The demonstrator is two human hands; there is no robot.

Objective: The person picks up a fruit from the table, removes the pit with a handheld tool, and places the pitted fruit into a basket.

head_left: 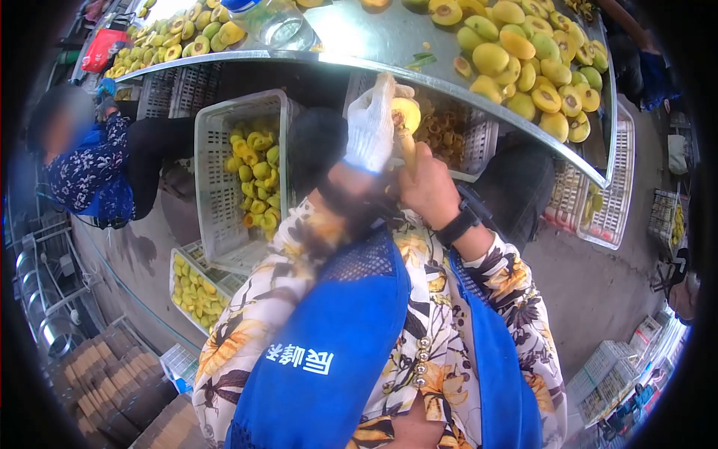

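Gloved hand: the person's left hand (369, 126), in a white knit glove, is closed on the fruit piece, with a fingertip raised toward 12 o'clock.
Fruit piece: the yellow piece (408, 109) sits at the gloved hand's 3 o'clock side, touching the glove, and at 11 o'clock from the bare hand; its reddish-brown centre shows near the tool. It is roundish, so no clear long axis can be told.
Bare hand: the right hand (432, 190), a dark watch (458, 223) at its wrist, is curled around the tool, fingers folded in.
Tool: the slim, tan tool (408, 153) rises out of the bare fist, its long axis running nearly 6 to 12 o'clock, upper end at the fruit piece. Whether its tip is inside the flesh cannot be told.
Bench: the metal bench (378, 45) spans 12 o'clock, with heaped fruit (523, 63) toward 2 and a clear bottle (288, 31) toward 10.
Crates: a white crate (213, 176) of yellow pieces stands near 9 o'clock; another crate (482, 146), holding brown bits, lies behind the hands.
Co-worker: another person (90, 176) sits farther out at 9 o'clock.
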